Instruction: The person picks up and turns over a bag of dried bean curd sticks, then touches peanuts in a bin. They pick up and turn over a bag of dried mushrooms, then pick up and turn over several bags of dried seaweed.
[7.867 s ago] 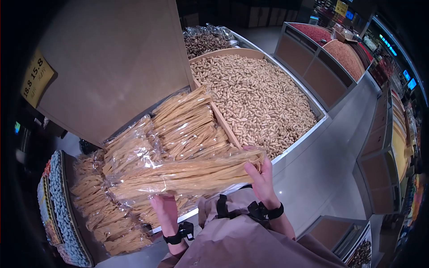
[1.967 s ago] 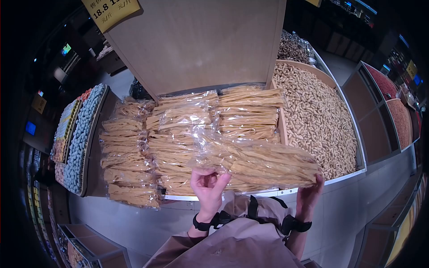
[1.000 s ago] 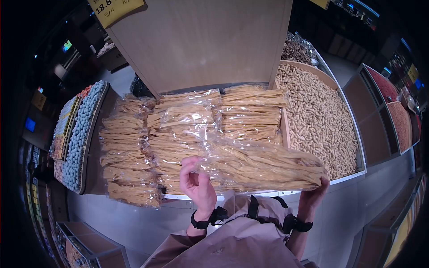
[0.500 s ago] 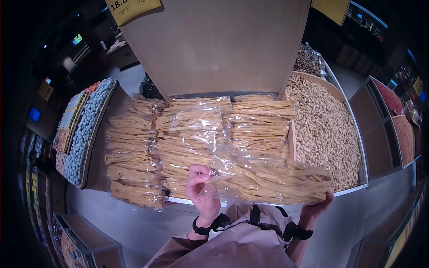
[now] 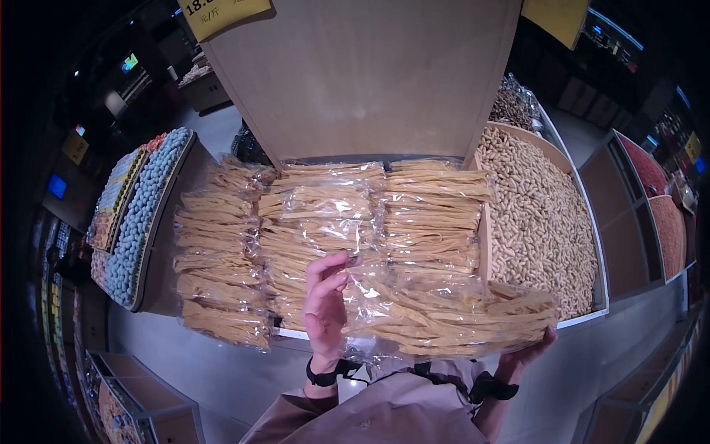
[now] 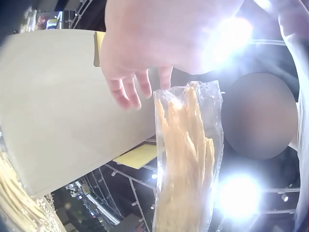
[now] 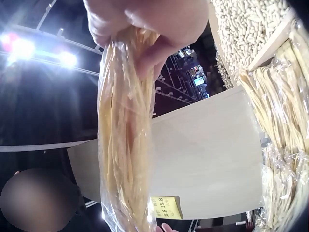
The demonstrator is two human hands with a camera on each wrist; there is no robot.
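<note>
A clear plastic bag of dried tofu skin sticks (image 5: 451, 314) is held up over the front of the display, lying crosswise in the head view. My right hand (image 5: 534, 348) grips its right end; in the right wrist view the thumb (image 7: 155, 57) lies across the sticks. At the bag's left end is my left hand (image 5: 325, 307), fingers raised beside the plastic. The left wrist view shows those fingers (image 6: 129, 92) extended, one fingertip right at the bag's edge, with the thumb hidden. Behind lie rows of similar bags (image 5: 318, 229).
A wooden divider (image 5: 485, 240) separates the bags from a bin of peanuts in shells (image 5: 543, 222). A tall wooden panel (image 5: 362, 81) with a yellow price sign (image 5: 222, 16) rises behind. Pale blue round items (image 5: 144, 214) fill a stand at left.
The view has swung since the earliest frame. The left hand has gone from pinching the bag's left end to raised, extended fingers. The bag has come lower, closer to the body; the right hand keeps its grip.
</note>
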